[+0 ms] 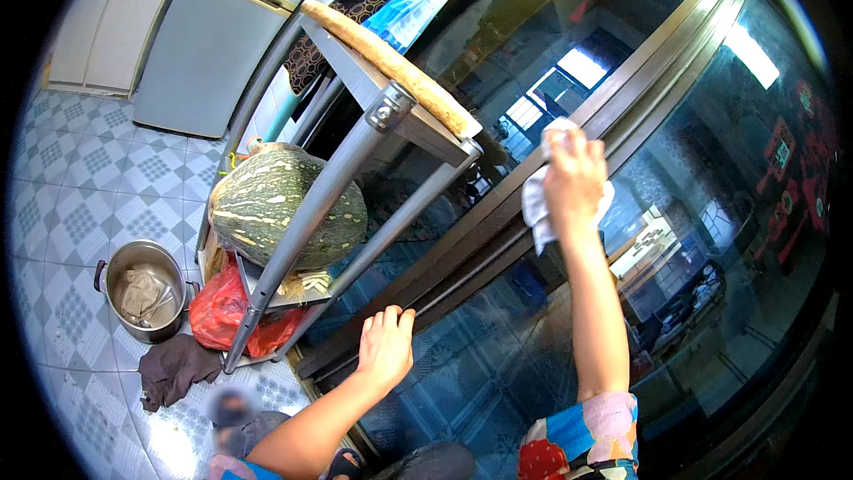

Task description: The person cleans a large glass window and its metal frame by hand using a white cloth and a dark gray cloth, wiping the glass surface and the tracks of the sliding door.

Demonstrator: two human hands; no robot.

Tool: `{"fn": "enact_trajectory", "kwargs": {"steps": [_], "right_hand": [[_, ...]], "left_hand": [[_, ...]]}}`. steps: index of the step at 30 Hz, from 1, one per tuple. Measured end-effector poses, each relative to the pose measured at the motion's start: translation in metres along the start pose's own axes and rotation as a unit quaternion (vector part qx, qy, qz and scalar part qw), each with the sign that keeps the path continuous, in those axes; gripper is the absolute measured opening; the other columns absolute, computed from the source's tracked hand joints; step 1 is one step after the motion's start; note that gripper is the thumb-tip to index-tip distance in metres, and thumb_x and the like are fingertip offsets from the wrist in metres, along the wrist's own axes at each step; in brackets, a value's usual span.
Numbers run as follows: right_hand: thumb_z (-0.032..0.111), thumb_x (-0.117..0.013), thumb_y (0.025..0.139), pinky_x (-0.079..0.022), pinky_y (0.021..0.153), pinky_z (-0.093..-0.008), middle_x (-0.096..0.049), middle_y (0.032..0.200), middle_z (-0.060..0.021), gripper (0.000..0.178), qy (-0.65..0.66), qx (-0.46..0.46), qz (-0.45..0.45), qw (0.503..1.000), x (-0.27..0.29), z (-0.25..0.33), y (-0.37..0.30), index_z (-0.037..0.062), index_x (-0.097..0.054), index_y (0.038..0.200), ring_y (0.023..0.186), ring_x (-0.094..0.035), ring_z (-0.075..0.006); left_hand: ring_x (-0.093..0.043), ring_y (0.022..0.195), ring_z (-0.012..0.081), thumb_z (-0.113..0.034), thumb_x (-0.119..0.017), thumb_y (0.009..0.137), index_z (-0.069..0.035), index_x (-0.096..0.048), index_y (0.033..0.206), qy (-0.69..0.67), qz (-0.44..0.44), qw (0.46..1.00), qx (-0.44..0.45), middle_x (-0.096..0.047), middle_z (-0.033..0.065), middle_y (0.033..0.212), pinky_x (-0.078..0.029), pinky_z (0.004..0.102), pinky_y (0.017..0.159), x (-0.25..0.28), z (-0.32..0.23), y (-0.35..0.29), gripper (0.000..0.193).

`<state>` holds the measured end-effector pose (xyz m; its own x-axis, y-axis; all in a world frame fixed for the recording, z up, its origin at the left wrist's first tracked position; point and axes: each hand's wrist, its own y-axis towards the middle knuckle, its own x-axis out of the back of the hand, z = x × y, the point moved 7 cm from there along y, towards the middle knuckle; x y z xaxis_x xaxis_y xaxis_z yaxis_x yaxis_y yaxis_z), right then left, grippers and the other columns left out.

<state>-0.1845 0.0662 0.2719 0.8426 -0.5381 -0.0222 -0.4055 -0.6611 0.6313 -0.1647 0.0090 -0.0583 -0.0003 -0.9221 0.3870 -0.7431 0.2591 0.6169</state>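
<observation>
Lying against the dark door frame [489, 213], the white cloth [537, 204] is gripped by the right hand [575, 180]; the left hand [386, 348] is half-curled, seemingly empty. The wooden rod [391, 62] could be dislodged if the metal rack [345, 169] were bumped.

Floor tiles [84, 204] L of the squash [267, 200] bright, w/ harsh white glare to its lower L; glass doors [480, 373] to its R dim, w/ bright white reflections. Strong fisheye bend + black rim all round; small blurred patch below squash, rest mostly sharp.
</observation>
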Motion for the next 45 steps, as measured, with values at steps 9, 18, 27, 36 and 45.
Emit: {"fn": "enact_trajectory", "kwargs": {"steps": [9, 18, 27, 36, 45], "right_hand": [[0.004, -0.065, 0.066, -0.050, 0.076, -0.0374, -0.062, 0.108, -0.0080, 0.035, 0.088, 0.063, 0.068, 0.992, 0.007, 0.055, -0.066, 0.0062, -0.066, 0.101, 0.093, -0.058, -0.0286], [0.011, -0.062, 0.073, -0.047, 0.071, -0.0353, -0.063, 0.109, -0.0007, 0.024, -0.017, 0.064, -0.049, 0.997, 0.014, -0.066, 0.029, 0.0121, -0.065, 0.097, 0.095, -0.056, -0.0231], [0.009, -0.065, 0.068, -0.054, 0.073, -0.0347, -0.064, 0.100, -0.0036, 0.023, 0.103, 0.199, 0.052, 0.973, 0.010, 0.024, -0.055, 0.0127, -0.063, 0.091, 0.092, -0.062, -0.0254], [0.008, -0.058, 0.077, -0.047, 0.074, -0.0356, -0.064, 0.105, -0.0061, 0.030, -0.007, -0.011, -0.028, 1.000, 0.007, -0.025, 0.005, 0.0056, -0.068, 0.105, 0.095, -0.055, -0.0258], [0.013, -0.057, 0.076, -0.049, 0.076, -0.0373, -0.058, 0.111, -0.0196, 0.039, 0.185, 0.096, 0.110, 0.972, 0.001, 0.218, -0.186, -0.0113, -0.065, 0.105, 0.094, -0.056, -0.0276]], "left_hand": [[-0.054, 0.103, 0.0309, 0.000, -0.061, 0.072, -0.003, -0.057, 0.119, 0.009, -0.039, 0.999, 0.005, -0.054, 0.0138, 0.111, -0.042, 0.0420, 0.091, 0.022, 0.019, 0.006, 0.047], [-0.056, 0.100, 0.0305, -0.001, -0.062, 0.073, -0.003, -0.058, 0.118, 0.016, -0.040, 0.999, 0.001, -0.056, 0.0140, 0.109, -0.043, 0.0413, 0.089, 0.036, 0.020, 0.008, 0.045], [-0.056, 0.101, 0.0305, -0.002, -0.063, 0.072, -0.003, -0.058, 0.119, 0.015, -0.030, 0.999, 0.005, -0.055, 0.0139, 0.109, -0.042, 0.0413, 0.090, 0.033, 0.019, 0.010, 0.047], [-0.056, 0.100, 0.0336, -0.003, -0.065, 0.070, -0.002, -0.055, 0.121, 0.082, -0.011, 0.993, 0.079, -0.054, 0.0159, 0.110, -0.044, 0.0427, 0.086, 0.005, 0.031, 0.011, 0.051], [-0.060, 0.100, 0.0308, -0.013, -0.067, 0.076, -0.005, -0.060, 0.105, 0.257, 0.193, 0.936, 0.140, -0.063, 0.0138, 0.105, -0.046, 0.0452, 0.085, -0.001, 0.087, -0.019, 0.031]]}}
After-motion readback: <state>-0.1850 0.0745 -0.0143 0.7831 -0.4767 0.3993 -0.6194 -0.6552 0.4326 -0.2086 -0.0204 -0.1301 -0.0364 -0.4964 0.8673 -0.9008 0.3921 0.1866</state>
